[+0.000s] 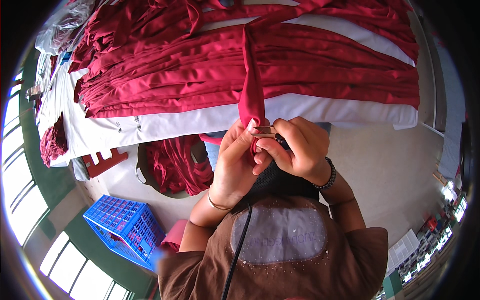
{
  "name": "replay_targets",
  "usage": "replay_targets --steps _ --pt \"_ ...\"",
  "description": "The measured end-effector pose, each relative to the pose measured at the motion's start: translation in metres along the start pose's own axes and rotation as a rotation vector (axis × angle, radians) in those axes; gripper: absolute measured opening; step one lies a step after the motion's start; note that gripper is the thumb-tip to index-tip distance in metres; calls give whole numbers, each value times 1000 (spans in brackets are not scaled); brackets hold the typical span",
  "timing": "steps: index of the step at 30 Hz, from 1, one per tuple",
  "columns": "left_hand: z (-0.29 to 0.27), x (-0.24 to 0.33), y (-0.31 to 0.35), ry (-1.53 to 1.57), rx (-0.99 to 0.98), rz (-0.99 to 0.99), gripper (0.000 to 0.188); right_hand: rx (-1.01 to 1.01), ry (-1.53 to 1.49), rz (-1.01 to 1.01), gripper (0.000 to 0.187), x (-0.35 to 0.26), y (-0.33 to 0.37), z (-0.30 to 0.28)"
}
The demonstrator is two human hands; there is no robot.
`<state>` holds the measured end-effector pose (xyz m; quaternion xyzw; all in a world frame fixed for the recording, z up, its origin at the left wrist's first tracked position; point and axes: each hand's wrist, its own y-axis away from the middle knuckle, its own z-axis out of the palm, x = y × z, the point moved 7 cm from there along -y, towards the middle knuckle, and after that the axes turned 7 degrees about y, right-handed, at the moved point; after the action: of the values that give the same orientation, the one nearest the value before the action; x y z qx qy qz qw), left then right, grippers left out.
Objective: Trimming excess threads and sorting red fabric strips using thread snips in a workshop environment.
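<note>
left hand [235, 160]: pinching dark red fabric strip [251, 85] | right hand [295, 147]: grasping small metal thread snips [265, 132] at strip | strip runs up over table [200, 120]

A clear plastic bag [67, 22] of red cloth lies at the desk's [165, 122] far left corner.

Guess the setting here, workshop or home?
Likely a garment workshop: stacks of red fabric strips on a long white table, more in a bin, and the right hand holds small thread snips.
</note>
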<state>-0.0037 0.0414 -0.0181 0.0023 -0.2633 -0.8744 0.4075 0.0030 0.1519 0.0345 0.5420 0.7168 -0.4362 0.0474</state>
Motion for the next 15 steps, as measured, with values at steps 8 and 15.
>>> replay_targets --steps 8,15 --pt "2 -2 0 -14 -10 -8 17 35 154 -106 32 -9 4 -4" --pt "2 -3 1 -73 -24 12 18 0 120 -84 27 -10 5 -3"
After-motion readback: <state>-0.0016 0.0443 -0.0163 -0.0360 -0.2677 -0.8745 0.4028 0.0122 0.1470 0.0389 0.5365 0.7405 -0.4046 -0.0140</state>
